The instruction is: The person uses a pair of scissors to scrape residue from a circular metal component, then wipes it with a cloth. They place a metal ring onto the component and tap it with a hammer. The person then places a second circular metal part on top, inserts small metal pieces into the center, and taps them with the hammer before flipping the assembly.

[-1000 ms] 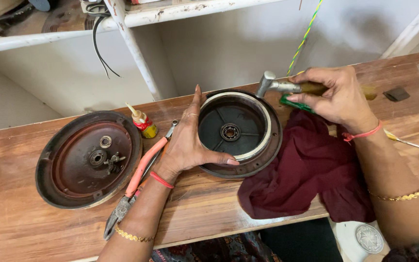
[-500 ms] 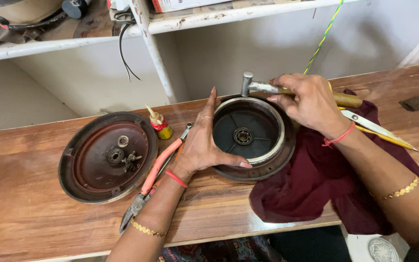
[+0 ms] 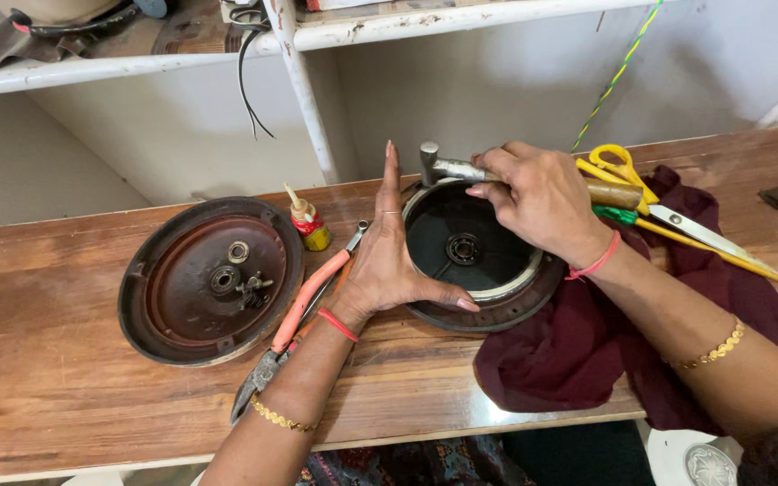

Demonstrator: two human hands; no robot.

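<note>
A round dark metal housing (image 3: 479,310) with a bearing at its centre lies on the wooden bench, partly on a maroon cloth (image 3: 578,360). My left hand (image 3: 389,256) stands flat and upright against the housing's left rim, fingers together, thumb along the front edge. My right hand (image 3: 542,202) grips a small hammer (image 3: 447,166) by its wooden handle, the metal head over the housing's far rim.
A second round rusty cover (image 3: 209,283) lies left. Pliers with orange handles (image 3: 303,315) rest under my left wrist, by a small yellow glue bottle (image 3: 310,225). Yellow-handled scissors (image 3: 641,193) and a green-handled tool lie on the cloth. White shelf post (image 3: 303,90) behind.
The view has shifted and the scissors have come into sight. My right hand with the hammer has moved left, so its head is over the housing's far rim. The left hand stays against the rim.
</note>
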